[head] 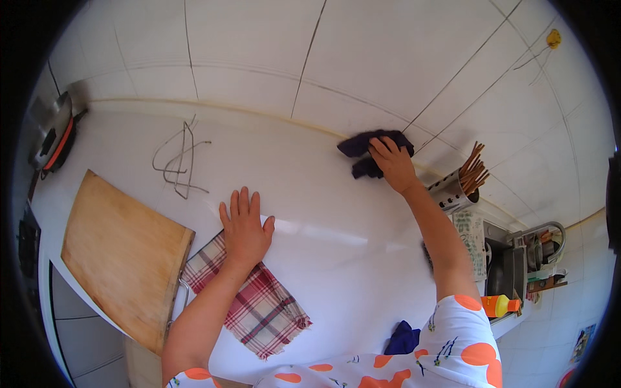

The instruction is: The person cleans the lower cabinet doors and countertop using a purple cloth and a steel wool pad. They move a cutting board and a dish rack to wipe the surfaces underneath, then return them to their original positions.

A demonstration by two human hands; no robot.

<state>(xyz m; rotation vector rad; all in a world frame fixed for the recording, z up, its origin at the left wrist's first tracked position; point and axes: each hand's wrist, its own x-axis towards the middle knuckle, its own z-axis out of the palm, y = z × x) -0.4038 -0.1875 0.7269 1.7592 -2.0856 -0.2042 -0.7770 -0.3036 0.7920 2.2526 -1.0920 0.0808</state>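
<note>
My right hand (394, 164) presses on a dark cloth (361, 144) at the back edge of the white countertop (310, 208), against the tiled wall. My left hand (247, 230) rests with its fingers apart, over the upper end of a red and white plaid cloth (271, 310) and the counter beside it. Left of the plaid cloth lies a wooden cutting board (126, 252) with a metal handle. A bent wire rack (179, 167) sits further back on the left. A second dark blue cloth (402, 338) lies near my body.
A perforated metal holder (449, 191) with wooden chopsticks (473, 169) stands right of my right hand. Beyond it are a sink (502, 271) and an orange and yellow bottle (499, 306). A pan (58, 140) is at the far left. A yellow hook (553, 39) is on the wall.
</note>
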